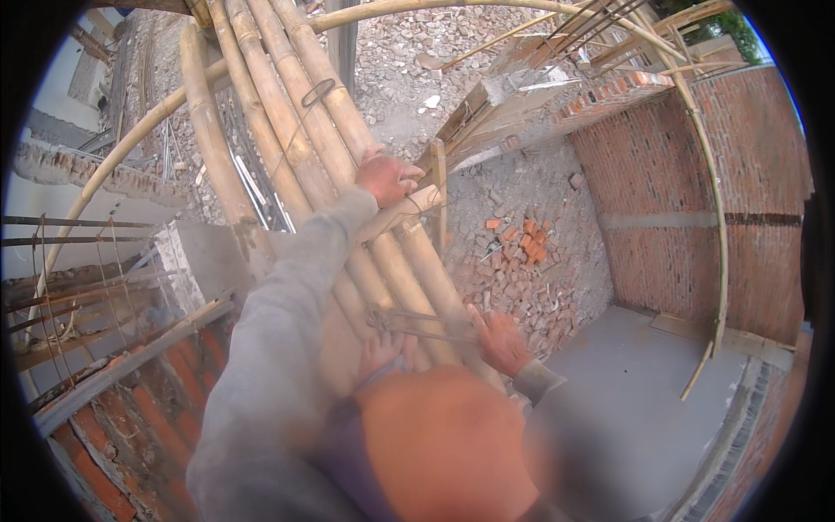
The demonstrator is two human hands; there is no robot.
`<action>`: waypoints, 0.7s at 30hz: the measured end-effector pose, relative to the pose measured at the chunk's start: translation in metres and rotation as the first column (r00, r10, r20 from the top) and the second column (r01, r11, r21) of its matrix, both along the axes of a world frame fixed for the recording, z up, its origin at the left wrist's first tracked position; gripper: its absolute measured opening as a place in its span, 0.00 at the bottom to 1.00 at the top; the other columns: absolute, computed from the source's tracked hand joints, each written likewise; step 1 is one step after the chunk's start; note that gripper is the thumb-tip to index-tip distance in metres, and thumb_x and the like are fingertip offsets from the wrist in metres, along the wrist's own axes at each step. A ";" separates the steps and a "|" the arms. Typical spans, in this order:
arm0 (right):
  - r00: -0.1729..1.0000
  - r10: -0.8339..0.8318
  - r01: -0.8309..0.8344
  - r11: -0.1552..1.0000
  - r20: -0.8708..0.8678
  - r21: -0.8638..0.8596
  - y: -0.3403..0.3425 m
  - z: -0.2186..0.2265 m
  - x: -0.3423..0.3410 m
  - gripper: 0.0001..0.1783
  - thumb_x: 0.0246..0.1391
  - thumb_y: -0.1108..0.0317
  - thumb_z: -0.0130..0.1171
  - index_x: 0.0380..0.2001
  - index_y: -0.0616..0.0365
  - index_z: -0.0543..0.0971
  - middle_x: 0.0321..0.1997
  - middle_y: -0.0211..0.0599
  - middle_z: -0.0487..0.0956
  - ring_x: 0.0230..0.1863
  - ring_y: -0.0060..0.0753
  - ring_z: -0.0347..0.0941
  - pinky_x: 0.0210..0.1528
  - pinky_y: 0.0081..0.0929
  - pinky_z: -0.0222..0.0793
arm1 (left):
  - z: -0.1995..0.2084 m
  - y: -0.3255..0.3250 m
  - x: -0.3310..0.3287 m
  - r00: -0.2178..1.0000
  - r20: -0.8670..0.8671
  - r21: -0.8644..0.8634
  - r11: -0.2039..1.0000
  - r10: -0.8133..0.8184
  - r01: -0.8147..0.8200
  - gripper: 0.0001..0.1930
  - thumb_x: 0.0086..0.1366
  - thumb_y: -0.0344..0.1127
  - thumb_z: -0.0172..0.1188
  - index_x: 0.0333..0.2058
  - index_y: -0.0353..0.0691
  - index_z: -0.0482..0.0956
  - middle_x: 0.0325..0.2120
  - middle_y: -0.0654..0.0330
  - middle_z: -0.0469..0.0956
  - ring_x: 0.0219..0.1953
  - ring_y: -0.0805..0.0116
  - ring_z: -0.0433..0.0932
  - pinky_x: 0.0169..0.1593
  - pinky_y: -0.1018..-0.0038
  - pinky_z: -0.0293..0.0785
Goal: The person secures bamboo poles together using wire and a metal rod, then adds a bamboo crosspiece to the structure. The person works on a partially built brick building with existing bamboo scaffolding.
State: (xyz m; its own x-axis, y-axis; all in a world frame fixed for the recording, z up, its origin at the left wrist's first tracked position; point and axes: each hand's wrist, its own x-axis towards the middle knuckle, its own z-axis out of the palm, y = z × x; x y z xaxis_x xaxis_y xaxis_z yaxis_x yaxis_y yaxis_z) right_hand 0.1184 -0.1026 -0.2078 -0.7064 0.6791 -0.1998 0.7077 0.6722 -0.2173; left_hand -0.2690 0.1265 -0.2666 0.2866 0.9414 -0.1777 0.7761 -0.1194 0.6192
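My left hand (pixel 389 177) rests on the bamboo poles (pixel 300 157), beside the end of a short wooden crosspiece (pixel 400 213); its fingers look spread, and nothing shows in them. A thin wire (pixel 426 200) loops around that crosspiece's end. Lower down and to the right, my right hand (pixel 500 339) grips the handles of metal pincers (pixel 426 324). The pincers lie across the poles, their jaws pointing left. Bare toes (pixel 383 352) press on the poles just below the jaws.
Broken bricks (pixel 526 244) and rubble lie far below, right of the poles. A brick wall (pixel 687 191) and a grey slab (pixel 635 365) stand on the right. At left are rusty bars (pixel 78 222) and a brick edge (pixel 139 426). Blurred orange cloth (pixel 444 444) covers the lower middle.
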 end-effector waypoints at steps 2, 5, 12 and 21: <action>0.998 -0.029 0.030 0.999 -0.063 0.014 -0.006 -0.011 -0.007 0.46 0.54 0.65 0.72 0.75 0.61 0.68 0.40 0.44 0.73 0.42 0.50 0.73 0.46 0.47 0.68 | -0.001 0.000 0.000 1.000 -0.002 0.002 1.000 0.004 -0.004 0.18 0.69 0.45 0.64 0.56 0.59 0.91 0.48 0.60 0.91 0.59 0.64 0.84 0.81 0.55 0.44; 0.989 -0.051 0.051 0.999 -0.139 -0.003 -0.008 -0.019 -0.019 0.44 0.53 0.61 0.76 0.71 0.62 0.71 0.41 0.45 0.73 0.44 0.52 0.72 0.48 0.48 0.67 | -0.003 0.002 -0.002 1.000 0.013 0.026 1.000 0.005 -0.005 0.19 0.69 0.45 0.63 0.56 0.58 0.91 0.44 0.63 0.92 0.58 0.65 0.84 0.81 0.55 0.44; 0.974 -0.107 0.104 0.994 -0.200 -0.028 0.014 -0.018 -0.049 0.39 0.52 0.57 0.78 0.63 0.65 0.75 0.50 0.51 0.75 0.51 0.57 0.71 0.54 0.50 0.66 | -0.004 0.006 -0.003 0.997 0.075 -0.016 1.000 0.013 -0.012 0.19 0.68 0.43 0.64 0.56 0.60 0.91 0.33 0.70 0.92 0.53 0.70 0.85 0.80 0.56 0.45; 0.940 0.050 0.082 0.927 -0.337 0.366 0.088 0.040 -0.120 0.26 0.61 0.64 0.69 0.61 0.59 0.80 0.63 0.48 0.76 0.62 0.55 0.73 0.67 0.52 0.69 | -0.011 0.010 0.001 0.998 0.047 -0.023 0.999 0.030 -0.029 0.19 0.68 0.45 0.62 0.55 0.56 0.92 0.33 0.70 0.92 0.56 0.70 0.83 0.80 0.58 0.44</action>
